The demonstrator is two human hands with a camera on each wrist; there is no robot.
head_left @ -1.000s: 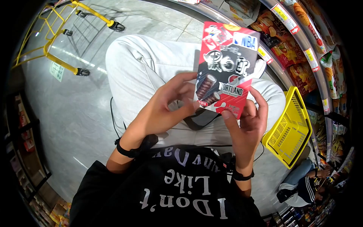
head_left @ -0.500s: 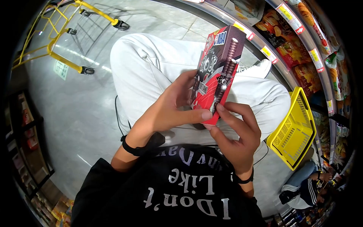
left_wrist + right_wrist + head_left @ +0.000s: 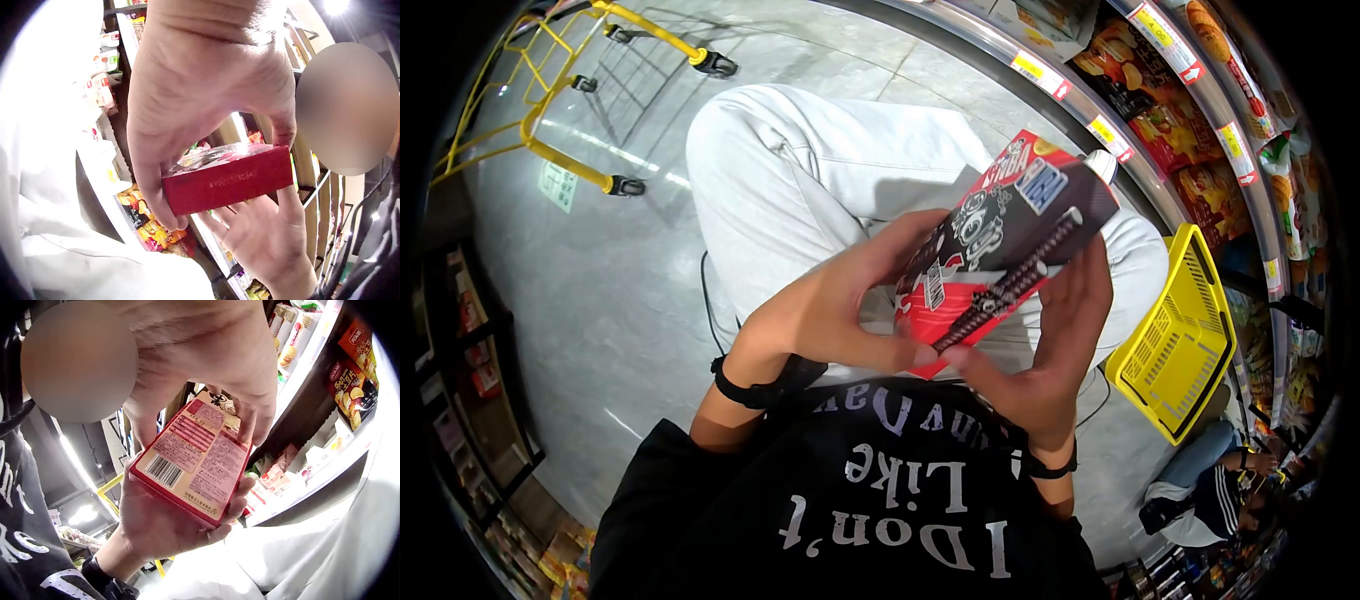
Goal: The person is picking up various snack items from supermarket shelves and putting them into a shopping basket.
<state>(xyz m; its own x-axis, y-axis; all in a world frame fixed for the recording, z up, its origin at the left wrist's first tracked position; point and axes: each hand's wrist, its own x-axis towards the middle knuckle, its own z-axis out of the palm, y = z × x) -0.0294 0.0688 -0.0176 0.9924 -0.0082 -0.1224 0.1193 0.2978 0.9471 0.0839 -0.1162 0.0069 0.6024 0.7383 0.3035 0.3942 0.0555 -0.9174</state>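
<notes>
A red and black snack box (image 3: 990,240), printed with NBA logos and chocolate-coated sticks, is held tilted over the lap. My left hand (image 3: 840,305) grips its left side, thumb at the lower end and fingers around the far side. On the other side, my right hand (image 3: 1045,365) holds the box with its thumb at the lower corner and its fingers along the right edge. In the left wrist view the plain red end of the box (image 3: 231,184) shows stamped characters. The right wrist view shows its back panel (image 3: 194,456) with small print and a barcode.
A yellow basket (image 3: 1175,345) stands on the floor to the right, beside shelves with bagged snacks (image 3: 1170,130). A yellow wheeled cart (image 3: 530,125) is at the far left. Another person (image 3: 1210,500) is at the lower right. Pale trousers (image 3: 750,180) lie crossed beneath the box.
The box has turned from its front facing up to showing a side edge too, and now leans right and sits lower. The right hand has shifted from the lower edge to the right side.
</notes>
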